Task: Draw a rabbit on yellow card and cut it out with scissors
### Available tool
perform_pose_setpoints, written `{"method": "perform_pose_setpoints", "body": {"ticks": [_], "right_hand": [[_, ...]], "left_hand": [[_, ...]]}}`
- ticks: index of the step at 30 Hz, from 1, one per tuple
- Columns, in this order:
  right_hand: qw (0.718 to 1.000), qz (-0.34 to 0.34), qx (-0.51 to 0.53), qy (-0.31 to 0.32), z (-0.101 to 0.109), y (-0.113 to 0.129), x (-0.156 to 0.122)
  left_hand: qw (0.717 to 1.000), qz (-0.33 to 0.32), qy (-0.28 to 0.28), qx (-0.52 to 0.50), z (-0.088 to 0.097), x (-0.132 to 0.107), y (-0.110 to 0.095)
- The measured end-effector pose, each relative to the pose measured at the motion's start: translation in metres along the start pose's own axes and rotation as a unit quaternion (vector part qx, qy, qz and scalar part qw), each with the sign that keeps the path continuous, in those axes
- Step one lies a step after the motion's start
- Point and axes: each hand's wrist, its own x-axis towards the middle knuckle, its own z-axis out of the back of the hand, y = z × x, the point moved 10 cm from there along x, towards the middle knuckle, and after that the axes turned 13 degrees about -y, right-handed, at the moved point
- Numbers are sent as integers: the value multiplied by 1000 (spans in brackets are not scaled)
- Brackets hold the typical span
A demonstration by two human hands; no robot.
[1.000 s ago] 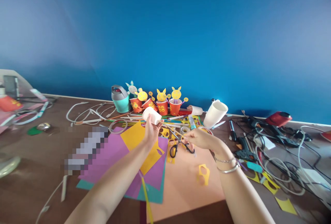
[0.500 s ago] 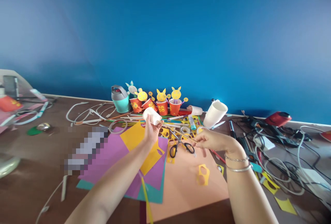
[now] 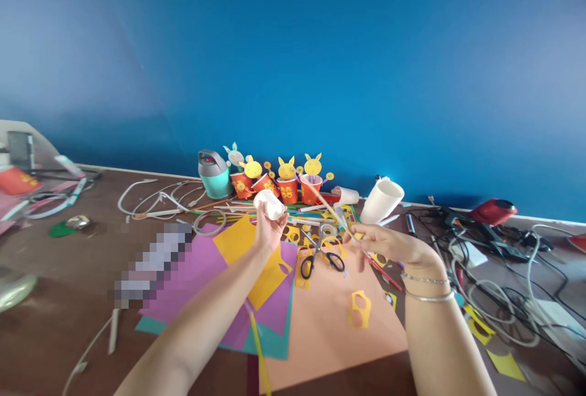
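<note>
Brown flat worktop (image 3: 82,262) has peach rect. paper sheet (image 3: 329,335) partly under black-handled metal scissors (image 3: 317,251), w/ L hand (image 3: 270,231) L of scissors, grip clamped on white round paper cup (image 3: 268,204) there, & R hand (image 3: 387,242) R of scissors, grip pinched on thin tan stick (image 3: 329,208).

Open passage lies over the near part of the peach sheet (image 3: 329,341), between left forearm (image 3: 206,316) and right forearm (image 3: 451,341). Scissors (image 3: 317,251) lie toward its far edge; red cups (image 3: 287,191) and a tall white cup (image 3: 381,204) obstruct the far side, tangled cables (image 3: 497,310) the right.
</note>
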Motion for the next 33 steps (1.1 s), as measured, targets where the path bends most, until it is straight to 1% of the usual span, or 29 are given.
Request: {"method": "perform_pose_setpoints", "body": {"ticks": [2,3,4,6,8,12,15,17,20,23,26,28,30,32,33], "right_hand": [[997,17,21,-68,8,2,12],[994,22,25,-108,13,1,18],[988,33,25,-151,18,1,24],[971,38,22,-235,27,-2,34],[952,38,52,-300,31,-7,42],[928,51,103,-354,23,-11,54],[919,72,109,-372,15,-8,57],[912,55,110,-390,12,-11,56],[908,25,102,-406,6,-13,55],[916,8,60,-397,-3,-12,59],[913,-16,11,-408,-6,-17,62],[908,-13,-4,-419,-5,-18,63],[900,-3,-19,-436,-1,-17,62],[891,3,-39,-452,3,-17,59],[890,3,-48,-454,5,-17,58]], "left_hand": [[998,22,32,52,-5,-5,11],[995,18,55,80,-9,-8,15],[991,0,81,106,-13,-11,16],[976,-65,133,161,-23,-20,13],[954,-138,158,214,-28,-28,10],[902,-255,182,298,-35,-41,3],[846,-346,218,343,-42,-54,-3],[809,-397,245,358,-47,-62,-5],[764,-454,266,374,-50,-69,-5],[739,-478,277,385,-51,-71,-2],[735,-471,298,387,-51,-73,3],[743,-443,314,392,-52,-73,8],[766,-391,324,395,-50,-69,14],[802,-327,320,383,-46,-61,18],[824,-296,310,372,-44,-55,19]]}}
